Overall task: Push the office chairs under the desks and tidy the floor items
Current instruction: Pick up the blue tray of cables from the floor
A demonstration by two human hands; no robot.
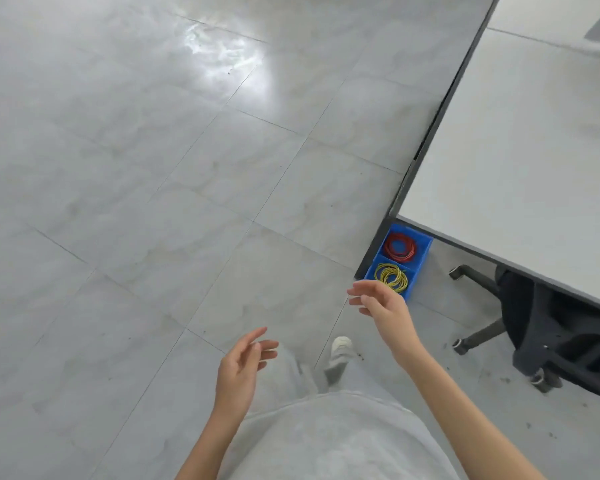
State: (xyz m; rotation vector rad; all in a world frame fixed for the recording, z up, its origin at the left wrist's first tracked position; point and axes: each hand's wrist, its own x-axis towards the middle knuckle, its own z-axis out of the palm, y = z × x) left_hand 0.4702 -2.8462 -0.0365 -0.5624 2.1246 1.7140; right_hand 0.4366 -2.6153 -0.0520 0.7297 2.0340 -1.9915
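Both hands empty, fingers apart: left hand (pixel 238 370), right hand (pixel 381 306). Blue box (pixel 421 252) near foot (pixel 340 348); kick maybe spills bands (pixel 392 277).

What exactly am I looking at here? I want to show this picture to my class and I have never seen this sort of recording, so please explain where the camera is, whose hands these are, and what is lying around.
There is no machine: a person wears a wide-angle camera on the head, looking forward and down, so you see their own body from above. The left hand and right hand are both bare, open and hold nothing. Below them are light grey clothes and one pale shoe. The ground is a grey tiled floor. At the right stands a white desk, with a black office chair partly tucked under its edge. On the floor by the desk's corner sits a blue tray with two compartments: red rubber bands in the farther one, yellow rubber bands in the nearer. The right hand hovers just short of the tray.
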